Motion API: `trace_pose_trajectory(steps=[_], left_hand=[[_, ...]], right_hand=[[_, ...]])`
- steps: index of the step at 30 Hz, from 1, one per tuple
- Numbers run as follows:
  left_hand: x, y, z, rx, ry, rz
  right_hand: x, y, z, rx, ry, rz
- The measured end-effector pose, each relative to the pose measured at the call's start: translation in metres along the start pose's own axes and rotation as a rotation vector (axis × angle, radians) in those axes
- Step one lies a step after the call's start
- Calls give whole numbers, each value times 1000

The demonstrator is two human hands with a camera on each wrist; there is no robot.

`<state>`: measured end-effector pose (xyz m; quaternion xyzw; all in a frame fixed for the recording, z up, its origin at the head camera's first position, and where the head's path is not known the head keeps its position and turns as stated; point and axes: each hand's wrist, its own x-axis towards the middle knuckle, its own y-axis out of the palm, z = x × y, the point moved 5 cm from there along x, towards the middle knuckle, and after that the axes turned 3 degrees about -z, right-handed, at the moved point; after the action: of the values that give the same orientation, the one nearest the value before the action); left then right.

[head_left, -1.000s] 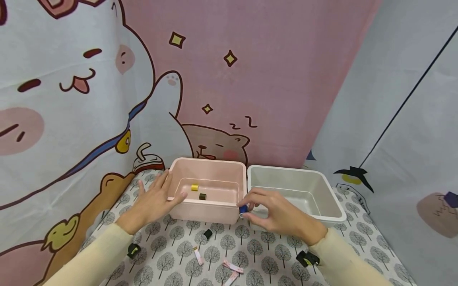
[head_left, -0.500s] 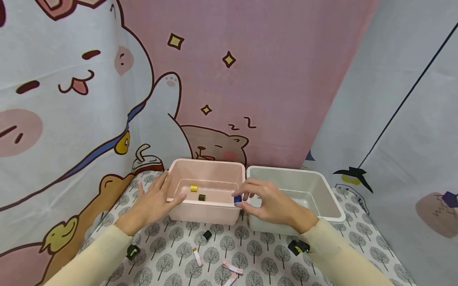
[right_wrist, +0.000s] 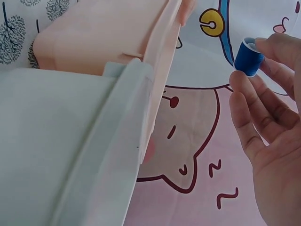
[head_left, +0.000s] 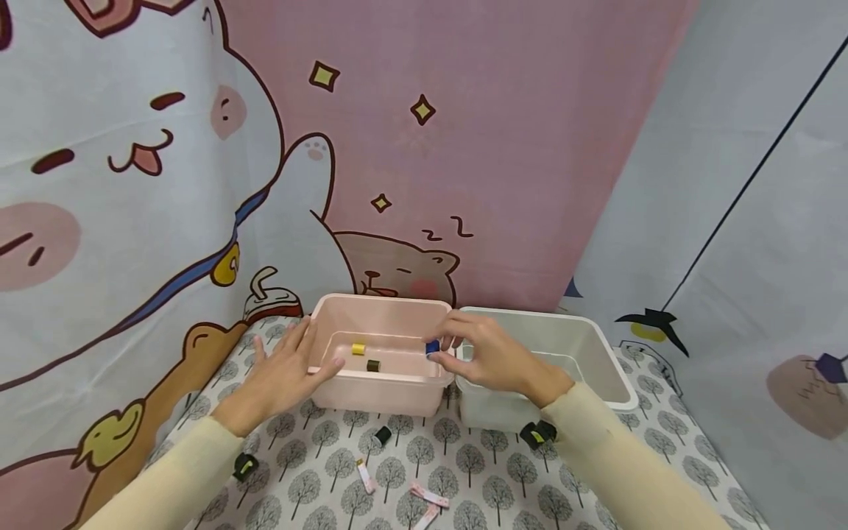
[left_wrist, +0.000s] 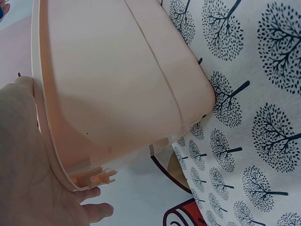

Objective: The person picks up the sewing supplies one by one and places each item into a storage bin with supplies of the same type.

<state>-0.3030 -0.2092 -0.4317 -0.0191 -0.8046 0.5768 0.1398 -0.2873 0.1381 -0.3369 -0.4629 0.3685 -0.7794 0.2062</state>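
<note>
My right hand (head_left: pixel 493 353) pinches a blue thread spool (right_wrist: pixel 249 57) between thumb and fingertips, by its two ends. In the head view the spool overlaps the right end of the pink bin (head_left: pixel 380 394); the right wrist view has it raised above the rims. At the pink bin's left front corner, my left hand (head_left: pixel 285 372) rests on the rim with straight, spread fingers. Inside that bin lie a yellow spool (head_left: pixel 358 349) and a dark olive spool (head_left: pixel 374 366), apart from each other.
A pale grey bin (head_left: pixel 612 368) stands right beside the pink one, under my right wrist. On the tree-print cloth in front lie a black spool (head_left: pixel 383 436) and several pink printed strips (head_left: pixel 366 476). Printed curtains (head_left: pixel 517 147) rise close behind the bins.
The right hand has carried the blue spool leftward and up, from the gap between the bins to over the pink bin's right end. My left hand has stayed on the rim.
</note>
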Motion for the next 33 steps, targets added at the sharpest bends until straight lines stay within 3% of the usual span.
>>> trace_pose_trajectory(steps=[11, 33], left_hand=[[1, 0, -1, 2, -1, 0], [2, 2, 0, 19, 0, 0]], right_hand=[[20, -1, -10, 12, -13, -24], [58, 4, -29, 2, 102, -18]])
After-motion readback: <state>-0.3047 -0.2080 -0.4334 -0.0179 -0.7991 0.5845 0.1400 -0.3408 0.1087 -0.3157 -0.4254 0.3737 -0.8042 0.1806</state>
